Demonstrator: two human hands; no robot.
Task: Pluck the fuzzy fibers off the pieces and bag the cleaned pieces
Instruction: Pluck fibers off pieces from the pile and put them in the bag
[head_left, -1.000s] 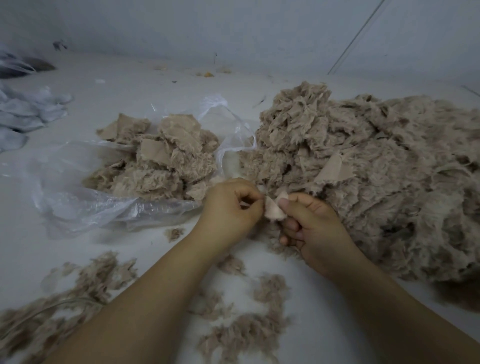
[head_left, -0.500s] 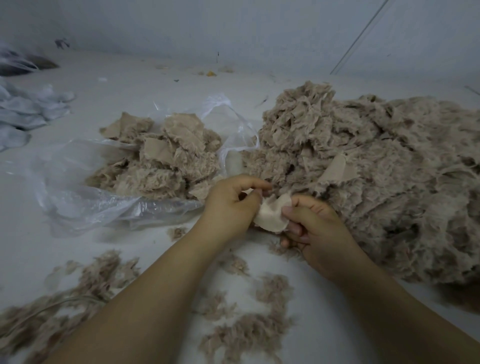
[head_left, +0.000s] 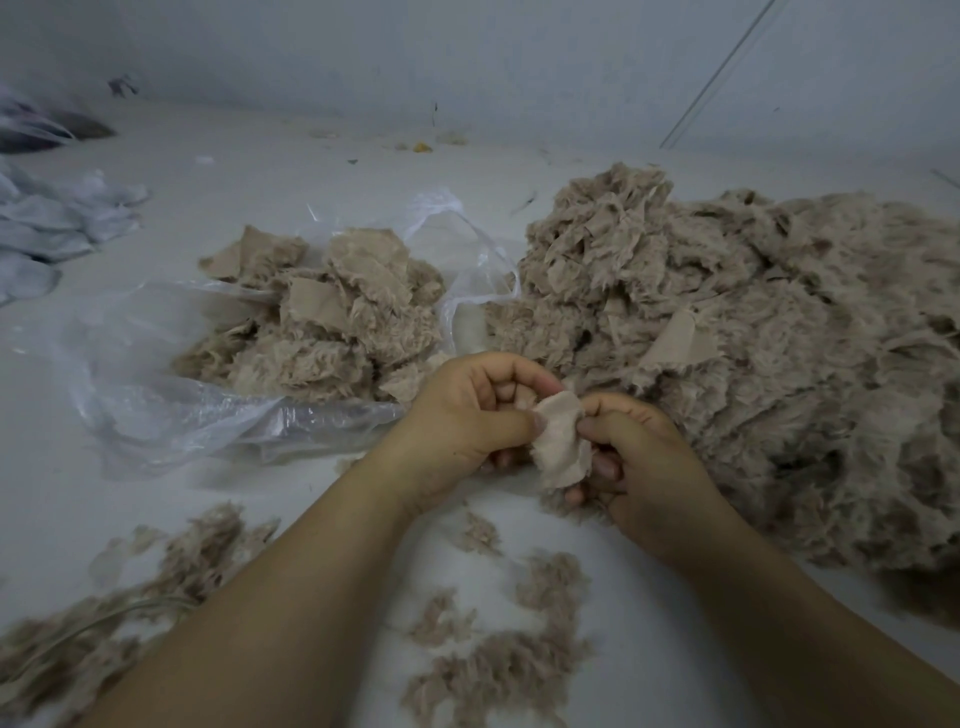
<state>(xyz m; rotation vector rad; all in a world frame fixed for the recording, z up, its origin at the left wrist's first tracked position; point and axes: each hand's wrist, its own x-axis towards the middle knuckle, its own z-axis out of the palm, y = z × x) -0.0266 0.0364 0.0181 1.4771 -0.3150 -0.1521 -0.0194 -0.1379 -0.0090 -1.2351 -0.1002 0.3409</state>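
I see both hands together at centre: left hand (head_left: 467, 426) & right hand (head_left: 631, 457) each pinch the piece (head_left: 561, 447) betw. thumb and fingers, just above the table (head_left: 156, 493). Pile (head_left: 753, 353) right; bag (head_left: 171, 405) w/ pieces far left; fluff (head_left: 498, 660) near.

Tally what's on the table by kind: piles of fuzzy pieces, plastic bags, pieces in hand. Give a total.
Piles of fuzzy pieces: 2, big pile and pile on the bag
Plastic bags: 1, bag
Pieces in hand: 1, piece
Total: 4
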